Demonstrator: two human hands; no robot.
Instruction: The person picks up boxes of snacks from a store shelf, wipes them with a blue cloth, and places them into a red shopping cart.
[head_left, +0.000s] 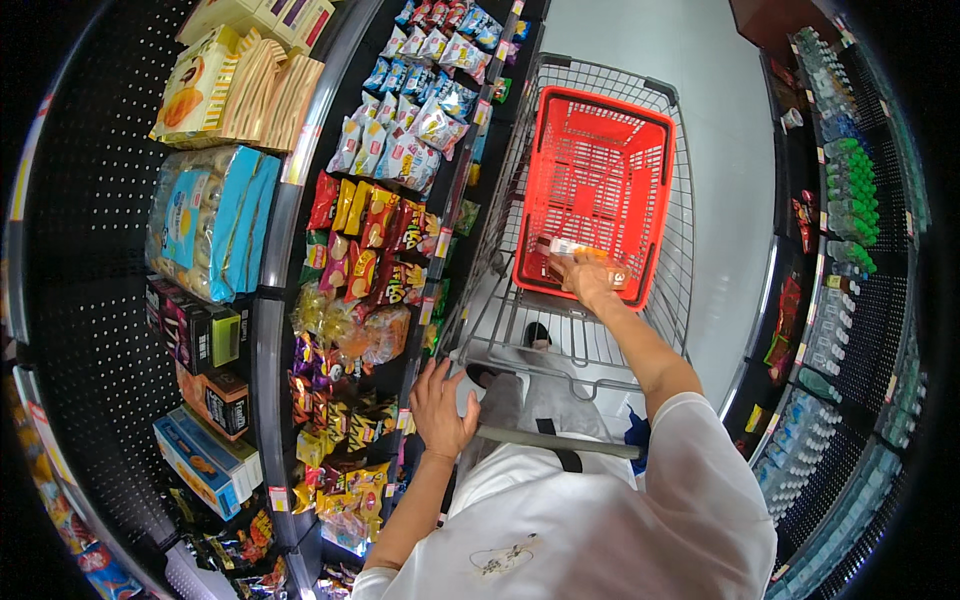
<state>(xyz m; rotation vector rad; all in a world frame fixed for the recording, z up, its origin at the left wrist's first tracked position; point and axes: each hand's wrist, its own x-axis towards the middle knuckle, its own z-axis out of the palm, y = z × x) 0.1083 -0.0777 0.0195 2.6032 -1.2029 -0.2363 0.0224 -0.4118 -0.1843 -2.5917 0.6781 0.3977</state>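
Note:
My right hand (587, 277) reaches down into the near end of a red plastic basket (600, 180) and rests on a brown box of packaged food (616, 279) lying there, with a white and orange part beside its fingers. Whether the fingers grip the box or only touch it, I cannot tell. The basket sits inside a wire shopping cart (684, 225). My left hand (442, 412) holds nothing; its fingers are spread near the shelf edge on the left, beside the left end of the cart's handlebar (559, 442).
Shelves on the left hold snack bags (409, 157), a blue-and-clear food pack (191, 225) and several boxes (206, 465). On the right, shelves carry plastic bottles (851, 187). The aisle floor (712, 150) shows between the cart and the right shelves. My feet are below the cart's near end.

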